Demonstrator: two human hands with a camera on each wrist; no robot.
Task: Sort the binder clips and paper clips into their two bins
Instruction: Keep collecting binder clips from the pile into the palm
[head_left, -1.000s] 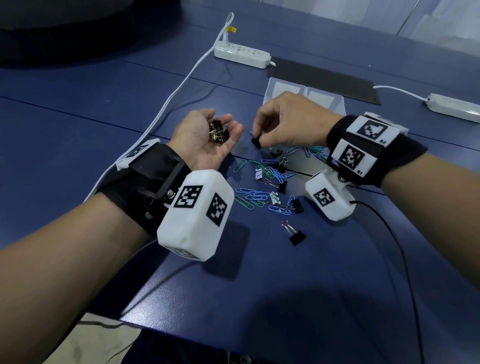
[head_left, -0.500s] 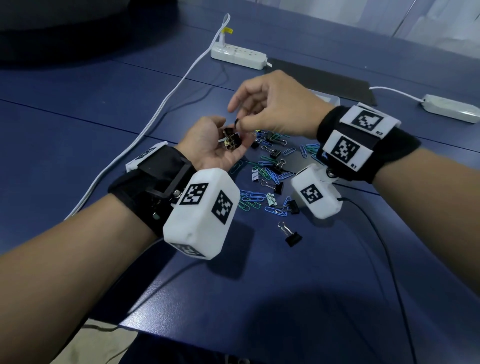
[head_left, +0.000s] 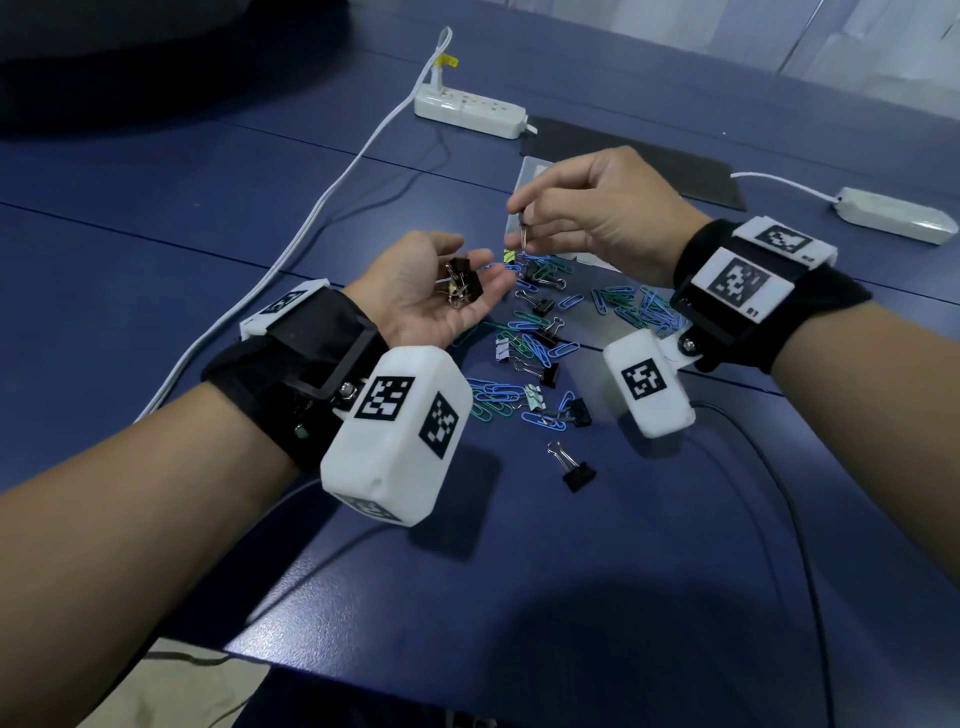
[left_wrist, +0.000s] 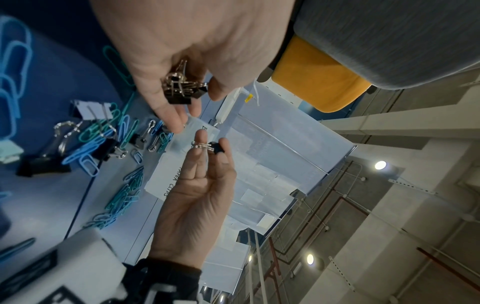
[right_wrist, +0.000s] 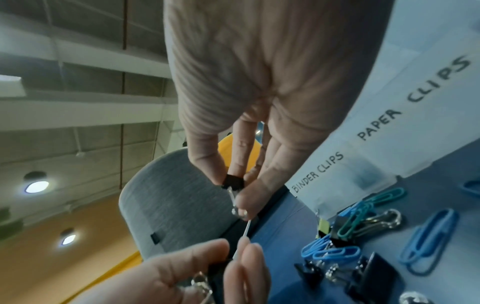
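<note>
My left hand (head_left: 483, 257) lies palm up, its fingers cupped round several black binder clips (head_left: 462, 286), which also show in the left wrist view (left_wrist: 179, 90). Just above its fingertips, my right hand (head_left: 519, 221) pinches one small black binder clip (head_left: 523, 236) by its body and wire handles (right_wrist: 233, 183). Loose blue and green paper clips (head_left: 524, 348) mixed with binder clips lie on the blue table below both hands. The two clear bins (head_left: 530, 174) stand behind my right hand, labelled BINDER CLIPS (right_wrist: 317, 172) and PAPER CLIPS (right_wrist: 410, 98).
A lone black binder clip (head_left: 574, 467) lies nearer to me than the pile. A white power strip (head_left: 467, 111) and its cable (head_left: 332, 192) run along the left. A black mat (head_left: 649, 156) and a second strip (head_left: 893, 213) lie behind. The table's front edge (head_left: 363, 670) is close.
My right hand picked a binder clip from the pile, lifted it and brought it over my left hand's fingertips. The left hand has stayed cupped with its clips.
</note>
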